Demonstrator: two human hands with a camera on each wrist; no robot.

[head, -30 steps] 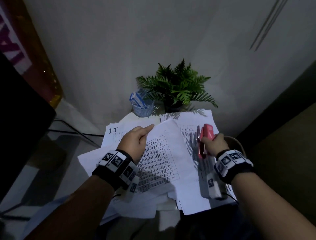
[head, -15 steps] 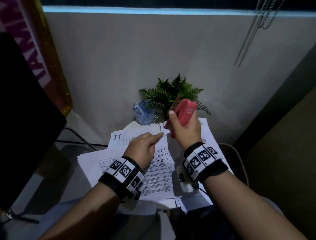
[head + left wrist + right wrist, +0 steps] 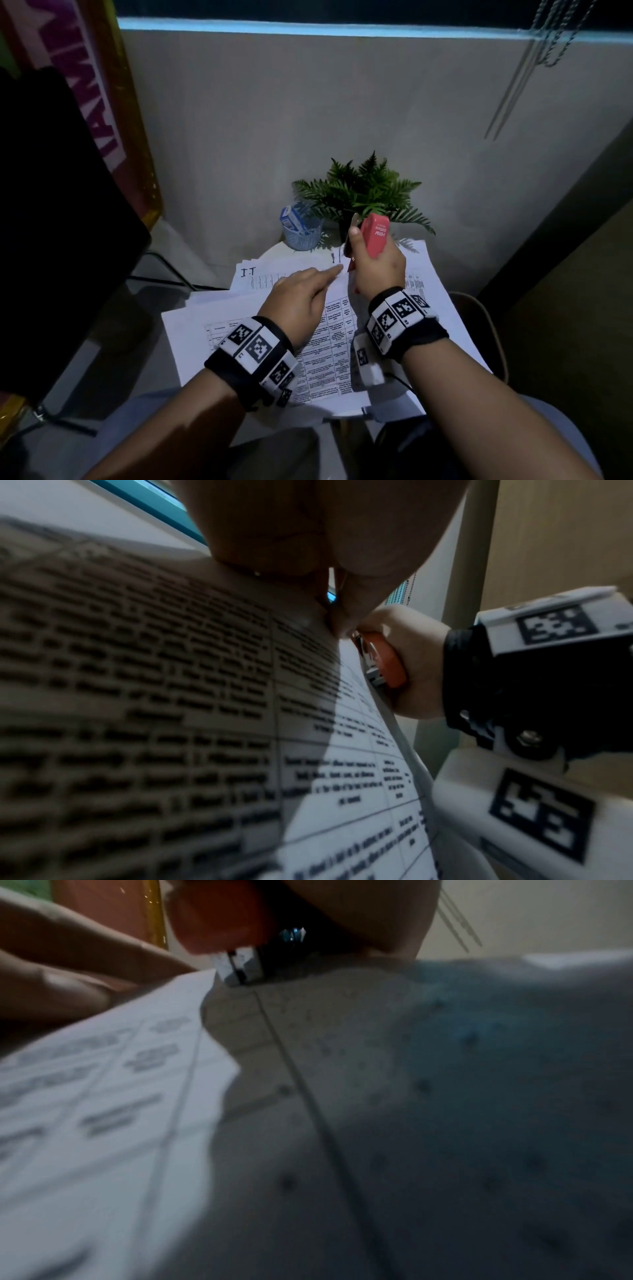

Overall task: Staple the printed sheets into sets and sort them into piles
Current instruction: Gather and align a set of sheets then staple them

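My left hand [image 3: 334, 274] pinches the top right corner of a set of printed sheets [image 3: 329, 349] with tables on them, lifted off the piles. In the left wrist view the fingers [image 3: 308, 561] close on that corner of the sheets [image 3: 171, 696]. Right beside it, my right hand [image 3: 366, 246] grips a red stapler [image 3: 375, 234] held upright. The stapler's metal mouth [image 3: 240, 966] sits at the corner of the sheets [image 3: 342, 1096]. Whether its mouth is round the paper I cannot tell.
More sheets lie in loose piles on the small round white table [image 3: 274, 253]: one marked "I.T" [image 3: 260, 274] at the left, another [image 3: 435, 301] at the right. A fern [image 3: 363, 192] and a blue mesh cup [image 3: 303, 233] stand at the back by the wall. A black panel [image 3: 51, 240] stands at the left.
My right hand has carried the stapler from over the right pile up and left to the corner that my left hand holds. The sheets have tilted up slightly.
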